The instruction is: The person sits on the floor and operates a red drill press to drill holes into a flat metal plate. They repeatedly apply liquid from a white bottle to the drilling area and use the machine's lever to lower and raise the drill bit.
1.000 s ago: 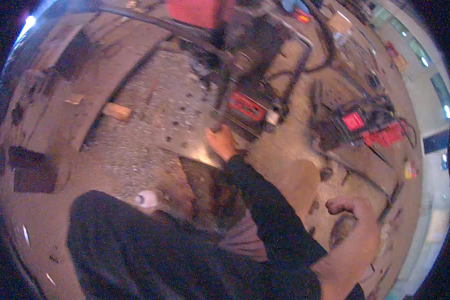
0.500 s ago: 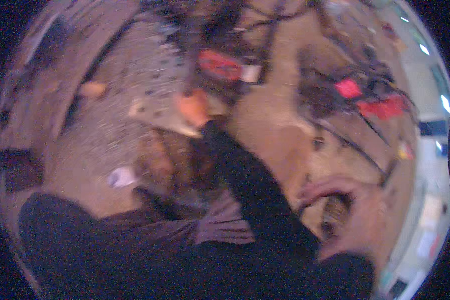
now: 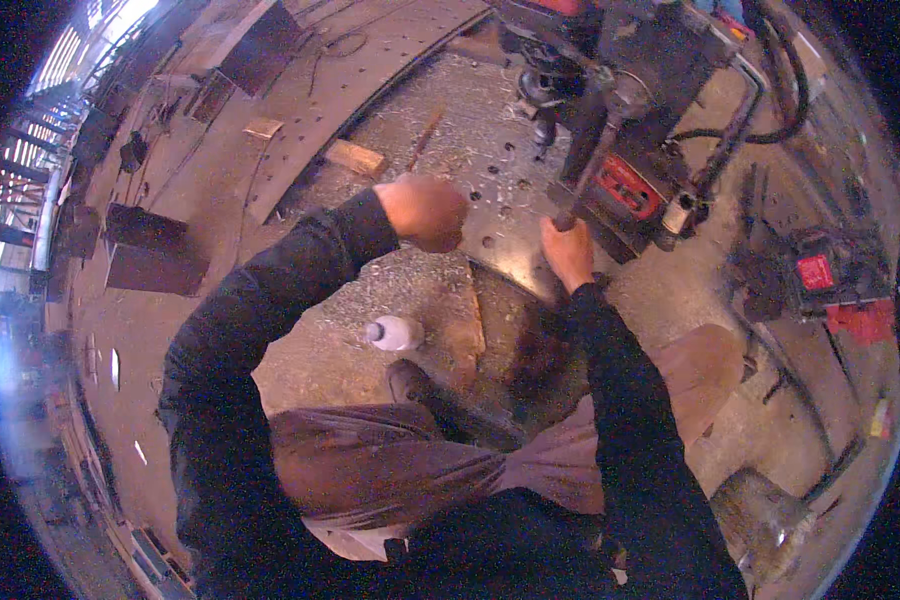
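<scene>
A magnetic drill (image 3: pixel 630 190) with a black body and a red panel stands on a metal plate (image 3: pixel 505 225) that has several round holes. My right hand (image 3: pixel 570 252) is closed round the end of the drill's dark feed lever (image 3: pixel 592 165), at the plate's right side. Over the plate's left edge is my left hand (image 3: pixel 425 212), smeared by motion. Its fingers cannot be made out, nor whether anything is in them. The drill's chuck (image 3: pixel 544 130) hangs above the plate, left of the lever.
A white bottle (image 3: pixel 395 333) stands on the ground near my boot (image 3: pixel 410 382). A wooden block (image 3: pixel 355 157) lies by a long perforated metal strip (image 3: pixel 305 150). To the right sits dark equipment with red parts (image 3: pixel 860 320). A black cable (image 3: pixel 795 100) loops behind the drill.
The view has swung, so the drill and plate sit further right and show sharper. My left arm has come into view, its hand over the plate's left edge.
</scene>
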Demonstrator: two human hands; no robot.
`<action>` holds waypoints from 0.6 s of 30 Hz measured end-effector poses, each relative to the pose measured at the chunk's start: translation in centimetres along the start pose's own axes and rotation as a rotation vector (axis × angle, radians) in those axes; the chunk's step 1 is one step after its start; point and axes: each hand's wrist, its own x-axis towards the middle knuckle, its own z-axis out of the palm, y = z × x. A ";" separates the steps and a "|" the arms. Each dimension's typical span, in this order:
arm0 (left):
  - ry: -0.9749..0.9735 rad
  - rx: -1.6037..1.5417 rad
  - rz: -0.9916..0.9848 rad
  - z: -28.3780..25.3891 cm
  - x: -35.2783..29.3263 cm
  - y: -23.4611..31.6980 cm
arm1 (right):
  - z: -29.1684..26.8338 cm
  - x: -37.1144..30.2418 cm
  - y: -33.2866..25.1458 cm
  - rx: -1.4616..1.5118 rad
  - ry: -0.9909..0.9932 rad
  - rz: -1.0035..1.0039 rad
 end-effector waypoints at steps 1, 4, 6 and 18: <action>-0.062 0.007 -0.090 1.5 -1.3 -1.6 | -0.6 -0.8 -2.0 0.057 -0.034 -0.037; 0.139 0.004 -0.204 9.5 -4.8 -6.6 | -0.3 -2.0 -3.7 0.076 0.010 0.051; 0.321 -0.126 -0.254 11.1 -4.7 -6.9 | 1.9 1.4 4.8 0.185 0.214 0.022; 0.893 -0.592 -0.781 35.2 8.2 -11.5 | 2.2 1.1 3.2 0.628 0.137 0.027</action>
